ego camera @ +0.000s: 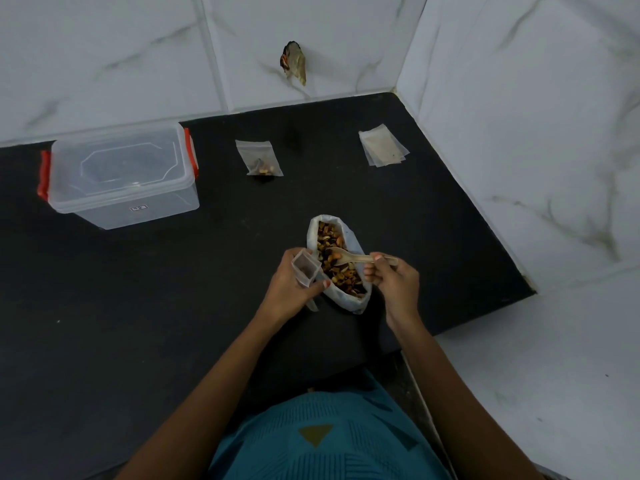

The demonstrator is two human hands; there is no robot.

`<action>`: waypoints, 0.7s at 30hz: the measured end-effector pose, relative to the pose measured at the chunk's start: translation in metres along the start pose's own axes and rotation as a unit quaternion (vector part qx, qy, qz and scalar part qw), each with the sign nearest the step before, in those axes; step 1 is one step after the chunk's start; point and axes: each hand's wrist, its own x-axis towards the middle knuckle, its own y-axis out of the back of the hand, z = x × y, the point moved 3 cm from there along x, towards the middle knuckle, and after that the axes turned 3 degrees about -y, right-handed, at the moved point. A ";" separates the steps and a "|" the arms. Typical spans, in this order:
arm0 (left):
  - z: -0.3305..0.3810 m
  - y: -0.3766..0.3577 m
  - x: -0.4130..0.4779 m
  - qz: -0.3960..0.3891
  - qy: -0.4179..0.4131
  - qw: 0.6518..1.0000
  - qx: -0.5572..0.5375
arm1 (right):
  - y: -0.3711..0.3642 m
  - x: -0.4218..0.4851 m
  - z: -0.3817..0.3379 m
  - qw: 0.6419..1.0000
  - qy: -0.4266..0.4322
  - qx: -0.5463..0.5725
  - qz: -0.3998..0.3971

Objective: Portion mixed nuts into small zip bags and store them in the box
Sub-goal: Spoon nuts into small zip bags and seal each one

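Centrally, a small zip bag (pixel 305 270) is held open in the left grip (pixel 291 289), whose fingers are curled round it, just beside the nut pouch (pixel 350 237) on the black bench (pixel 138 306). A wooden spoon (pixel 356 259) is pinched in the right grip (pixel 394 282), its bowl among the mixed nuts (pixel 332 237). Farther back, a clear box (pixel 121 174), a partly filled bag (pixel 261 159) and a stack of empty bags (pixel 382 148) are set well apart.

Clear plastic box (pixel 121 174), matt black counter (pixel 138 306), glossy marble-look tiles (pixel 104 57).
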 end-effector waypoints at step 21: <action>0.018 0.001 -0.006 0.055 -0.094 0.994 -0.002 | 0.013 -0.039 -0.053 0.991 0.035 0.102 -0.081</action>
